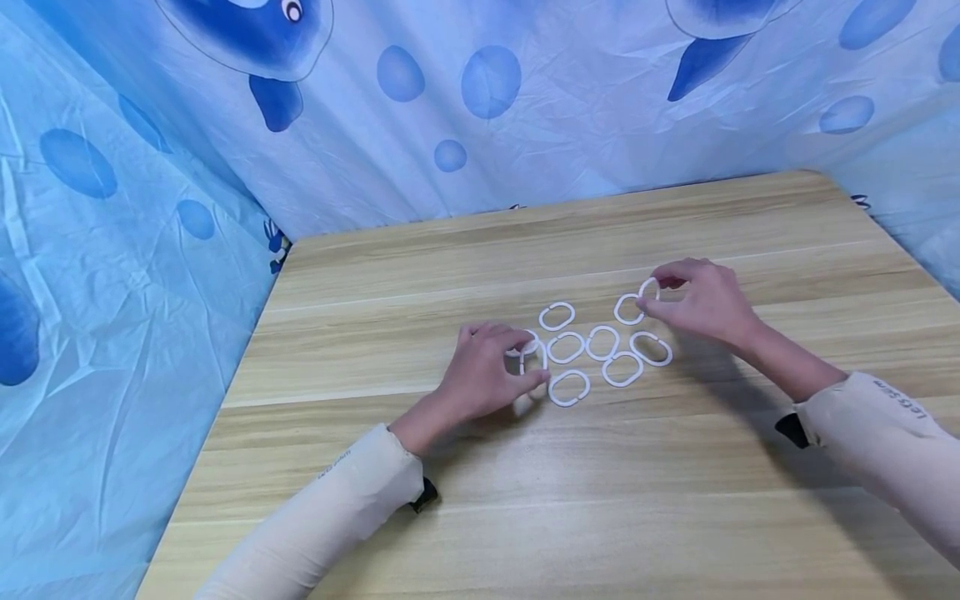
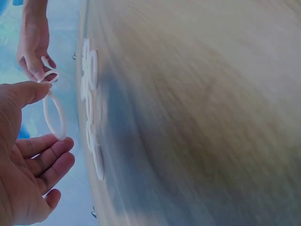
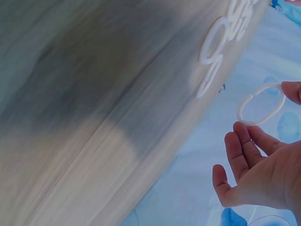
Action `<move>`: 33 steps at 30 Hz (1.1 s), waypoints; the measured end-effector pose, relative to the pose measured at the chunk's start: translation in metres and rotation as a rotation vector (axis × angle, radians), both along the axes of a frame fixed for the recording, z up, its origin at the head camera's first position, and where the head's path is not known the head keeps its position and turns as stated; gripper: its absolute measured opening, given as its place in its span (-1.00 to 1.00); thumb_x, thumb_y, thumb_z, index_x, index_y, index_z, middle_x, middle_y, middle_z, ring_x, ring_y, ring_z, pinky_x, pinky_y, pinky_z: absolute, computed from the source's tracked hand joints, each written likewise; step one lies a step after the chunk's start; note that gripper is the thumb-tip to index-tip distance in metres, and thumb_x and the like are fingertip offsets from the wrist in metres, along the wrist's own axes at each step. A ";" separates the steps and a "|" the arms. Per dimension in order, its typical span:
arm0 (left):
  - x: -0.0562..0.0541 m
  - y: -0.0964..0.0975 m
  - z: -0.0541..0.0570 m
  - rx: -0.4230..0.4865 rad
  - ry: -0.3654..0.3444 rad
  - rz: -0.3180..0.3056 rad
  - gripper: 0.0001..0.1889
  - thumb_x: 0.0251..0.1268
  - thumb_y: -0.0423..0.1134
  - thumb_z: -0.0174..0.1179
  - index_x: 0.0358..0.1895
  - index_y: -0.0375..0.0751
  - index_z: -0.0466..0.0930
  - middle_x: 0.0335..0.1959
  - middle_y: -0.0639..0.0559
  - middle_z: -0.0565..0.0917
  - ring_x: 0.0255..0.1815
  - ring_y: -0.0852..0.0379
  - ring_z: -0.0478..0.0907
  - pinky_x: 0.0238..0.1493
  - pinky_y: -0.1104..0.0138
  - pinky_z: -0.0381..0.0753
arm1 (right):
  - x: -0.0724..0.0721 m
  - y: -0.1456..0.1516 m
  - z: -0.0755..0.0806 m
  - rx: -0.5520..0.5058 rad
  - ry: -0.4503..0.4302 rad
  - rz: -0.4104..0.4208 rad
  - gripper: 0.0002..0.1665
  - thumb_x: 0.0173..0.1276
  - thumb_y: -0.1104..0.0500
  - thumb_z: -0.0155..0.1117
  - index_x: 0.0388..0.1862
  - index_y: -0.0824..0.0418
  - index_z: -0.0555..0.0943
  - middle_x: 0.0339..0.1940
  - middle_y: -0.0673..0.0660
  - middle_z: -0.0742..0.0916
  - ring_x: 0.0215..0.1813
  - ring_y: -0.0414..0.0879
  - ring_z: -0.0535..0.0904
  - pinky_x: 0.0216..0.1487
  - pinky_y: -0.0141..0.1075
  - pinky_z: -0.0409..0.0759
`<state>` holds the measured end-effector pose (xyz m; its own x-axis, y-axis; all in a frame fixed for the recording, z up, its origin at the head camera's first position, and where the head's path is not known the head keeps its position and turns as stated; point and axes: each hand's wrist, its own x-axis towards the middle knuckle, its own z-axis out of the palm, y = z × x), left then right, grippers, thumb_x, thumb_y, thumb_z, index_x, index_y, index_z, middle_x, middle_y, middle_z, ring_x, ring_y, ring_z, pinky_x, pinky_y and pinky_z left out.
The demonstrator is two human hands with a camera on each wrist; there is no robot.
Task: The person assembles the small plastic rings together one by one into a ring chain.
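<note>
My left hand (image 1: 487, 375) pinches a white oval link (image 2: 62, 120) between thumb and fingertips, holding it upright. The link is a thin open ring with a small gap. Behind those fingertips another white link is partly hidden. My right hand (image 1: 701, 304) pinches a similar link (image 3: 240, 109) by its edge, thumb on one side and fingertips on the other. Close to the right fingertips, another link (image 1: 617, 309) overlaps the held one in the head view. Several more links (image 1: 589, 386) lie flat in a loose cluster between the hands.
The links lie on a wood-grain table (image 1: 480, 517). Beyond its far edge hangs a blue curtain (image 1: 337, 158) with whale and bubble prints, which continues along the left side. Light sleeves (image 1: 330, 508) cover both forearms, with a dark piece under each cuff.
</note>
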<state>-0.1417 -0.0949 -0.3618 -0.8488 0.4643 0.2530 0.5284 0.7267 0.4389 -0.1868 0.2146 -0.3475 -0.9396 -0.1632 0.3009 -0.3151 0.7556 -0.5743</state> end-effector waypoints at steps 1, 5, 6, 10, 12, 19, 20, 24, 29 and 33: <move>0.000 0.000 0.001 0.035 -0.014 -0.001 -0.51 0.00 0.06 0.43 -0.06 -0.19 0.67 -0.22 0.04 0.70 -0.08 0.13 0.55 0.15 0.12 0.22 | 0.000 -0.002 0.001 -0.025 -0.009 0.003 -0.53 0.09 -0.01 0.44 -0.14 0.31 0.69 -0.22 0.25 0.73 -0.11 0.10 0.60 -0.07 -0.04 0.39; -0.002 0.001 0.003 0.179 -0.111 -0.001 -0.59 0.00 -0.05 0.45 -0.12 -0.22 0.69 -0.26 0.01 0.72 -0.16 0.13 0.59 0.15 0.17 0.29 | 0.004 -0.011 0.009 -0.121 -0.074 0.011 -0.54 0.13 -0.03 0.44 -0.09 0.25 0.68 -0.15 0.22 0.72 -0.04 0.05 0.56 -0.06 -0.11 0.39; -0.002 0.001 0.004 0.214 -0.150 0.002 -0.60 0.01 -0.07 0.45 -0.12 -0.23 0.69 -0.26 -0.01 0.72 -0.17 0.12 0.60 0.15 0.18 0.35 | 0.006 -0.013 0.011 -0.141 -0.092 0.014 -0.53 0.14 -0.04 0.44 -0.08 0.24 0.67 -0.14 0.20 0.71 -0.03 0.03 0.55 -0.04 -0.10 0.39; -0.003 0.002 0.007 0.328 -0.338 0.057 -0.62 0.06 -0.06 0.43 -0.09 -0.17 0.68 -0.23 0.04 0.69 -0.15 0.15 0.59 -0.01 0.26 0.55 | 0.010 -0.021 0.017 -0.226 -0.170 0.036 -0.54 0.18 -0.03 0.42 -0.03 0.21 0.66 -0.10 0.17 0.70 0.00 -0.04 0.53 0.11 -0.10 0.35; -0.003 0.003 0.009 0.370 -0.415 0.082 -0.61 0.07 -0.05 0.41 -0.06 -0.15 0.66 -0.22 0.07 0.68 -0.15 0.17 0.58 -0.05 0.27 0.56 | 0.012 -0.024 0.019 -0.268 -0.210 0.052 -0.53 0.21 -0.02 0.41 0.01 0.22 0.64 -0.08 0.16 0.70 -0.01 -0.10 0.52 0.16 -0.12 0.33; -0.004 0.002 0.012 0.517 -0.519 0.082 -0.56 0.09 -0.15 0.40 0.02 -0.28 0.61 -0.22 0.03 0.70 -0.12 0.13 0.59 0.02 0.24 0.53 | 0.017 -0.032 0.023 -0.431 -0.375 0.096 -0.44 0.27 -0.06 0.35 0.15 0.23 0.57 -0.04 0.03 0.70 -0.05 -0.22 0.59 -0.02 -0.43 0.48; -0.005 0.002 0.012 0.534 -0.523 0.075 -0.55 0.09 -0.16 0.41 0.04 -0.28 0.61 -0.20 0.02 0.70 -0.10 0.11 0.59 0.04 0.21 0.52 | 0.017 -0.033 0.023 -0.455 -0.393 0.101 -0.43 0.28 -0.07 0.35 0.15 0.24 0.56 -0.04 0.01 0.70 -0.05 -0.21 0.59 -0.03 -0.45 0.49; -0.006 0.002 0.012 0.581 -0.521 0.047 -0.53 0.07 -0.19 0.42 0.07 -0.25 0.59 -0.15 0.01 0.71 -0.03 0.06 0.60 0.13 0.06 0.47 | 0.015 -0.037 0.021 -0.574 -0.443 0.144 -0.48 0.29 -0.04 0.34 0.11 0.25 0.58 -0.03 -0.02 0.70 -0.01 -0.19 0.57 0.03 -0.43 0.46; -0.003 0.003 0.017 0.579 -0.501 0.042 -0.52 0.05 -0.19 0.44 0.10 -0.13 0.59 -0.09 -0.01 0.70 0.04 0.06 0.58 0.22 -0.04 0.36 | 0.013 -0.041 0.018 -0.766 -0.494 0.245 -0.68 0.34 0.11 0.29 -0.01 0.26 0.62 -0.03 0.03 0.68 0.04 -0.14 0.52 0.12 -0.37 0.35; -0.006 0.003 0.012 0.584 -0.471 0.031 -0.52 0.02 -0.17 0.47 0.08 -0.03 0.60 -0.12 0.07 0.71 0.02 0.12 0.57 0.26 -0.04 0.31 | 0.012 -0.042 0.016 -0.912 -0.546 0.327 -0.75 0.37 0.21 0.24 -0.05 0.33 0.62 -0.05 0.08 0.68 -0.03 -0.14 0.56 0.13 -0.32 0.38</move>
<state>-0.1474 -0.0923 -0.3499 -0.9385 0.3403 0.0580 0.1728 0.3176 0.9324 -0.1749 0.1731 -0.3317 -0.9345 -0.3559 -0.0064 0.0427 -0.0943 -0.9946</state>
